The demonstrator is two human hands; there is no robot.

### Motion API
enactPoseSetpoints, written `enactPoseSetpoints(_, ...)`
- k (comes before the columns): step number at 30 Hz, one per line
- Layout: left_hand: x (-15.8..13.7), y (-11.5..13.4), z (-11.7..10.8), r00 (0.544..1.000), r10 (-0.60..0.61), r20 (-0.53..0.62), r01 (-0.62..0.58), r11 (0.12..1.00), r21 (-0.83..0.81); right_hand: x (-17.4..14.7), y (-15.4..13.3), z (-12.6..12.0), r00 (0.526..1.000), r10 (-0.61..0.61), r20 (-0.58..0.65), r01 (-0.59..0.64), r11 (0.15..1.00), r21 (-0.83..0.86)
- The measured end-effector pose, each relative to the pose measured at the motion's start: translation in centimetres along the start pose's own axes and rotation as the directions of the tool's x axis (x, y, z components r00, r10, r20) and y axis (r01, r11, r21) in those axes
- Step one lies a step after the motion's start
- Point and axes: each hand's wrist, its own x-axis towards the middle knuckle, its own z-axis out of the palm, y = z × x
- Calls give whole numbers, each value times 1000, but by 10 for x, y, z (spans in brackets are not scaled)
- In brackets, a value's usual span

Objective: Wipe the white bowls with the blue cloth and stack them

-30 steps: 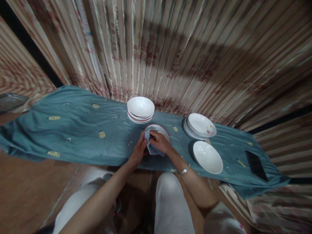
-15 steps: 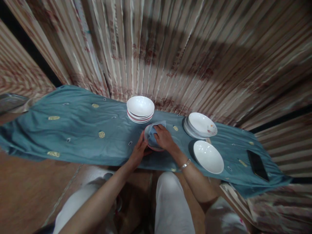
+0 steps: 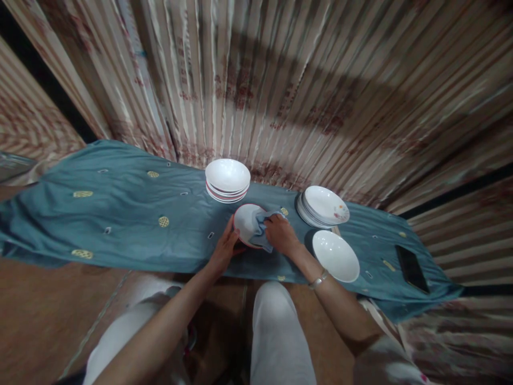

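Note:
A white bowl with a red rim (image 3: 245,220) is tilted up off the table in front of me. My left hand (image 3: 226,244) grips its left edge, thumb over the rim and fingers underneath. Bunched in my right hand (image 3: 281,234) is a light blue cloth (image 3: 261,223), pressed against the right side of the bowl's inside. Part of the cloth hangs past the rim. Behind the bowl stands a stack of white bowls (image 3: 227,179), some with red rims.
At right are a stack of white plates (image 3: 325,204), the top one flower-printed, and a single white bowl (image 3: 335,255). A black phone (image 3: 412,268) lies farther right. The table wears a teal cloth (image 3: 132,224); a pleated curtain (image 3: 256,96) hangs behind.
My right hand has moved the cloth rightward, from the bowl's middle to its right rim, uncovering more white inside. My left hand keeps its hold. The view has shifted slightly.

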Motion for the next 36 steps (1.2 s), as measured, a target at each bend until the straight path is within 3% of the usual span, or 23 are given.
enactPoseSetpoints(4,0,2,2,1000,8,-11,-8,1000,19,-10,-4,-2,999,-1,54,1,1000,12)
enactPoseSetpoints(9,-2,3,3,1000,17,-1,-17,1000,5,-16,-15,4,993,-72,91,53,979,195)
enactPoseSetpoints(15,-5,5,5,999,39,6,-39,999,16,1,-40,21,991,-82,-109,127,843,522)
enactPoseSetpoints(20,-3,3,5,997,71,-5,-71,997,-5,28,-57,29,979,91,-180,49,759,649)
enactPoseSetpoints(22,-2,1,5,998,58,-9,-58,998,-16,35,-60,26,974,158,-162,-11,748,664)
enactPoseSetpoints(25,-3,-1,7,999,-9,-35,8,1000,-22,34,-63,14,978,165,-129,-41,756,653)
enactPoseSetpoints(30,-6,1,14,1000,7,-23,-9,997,-78,14,-74,-4,982,172,-71,-110,842,528)
enactPoseSetpoints(33,-8,3,17,995,99,-23,-99,994,-43,0,-83,-2,969,214,-123,-145,897,417)
enactPoseSetpoints(36,-11,2,20,995,98,-9,-98,995,-12,-10,-84,7,927,277,-253,-163,905,394)
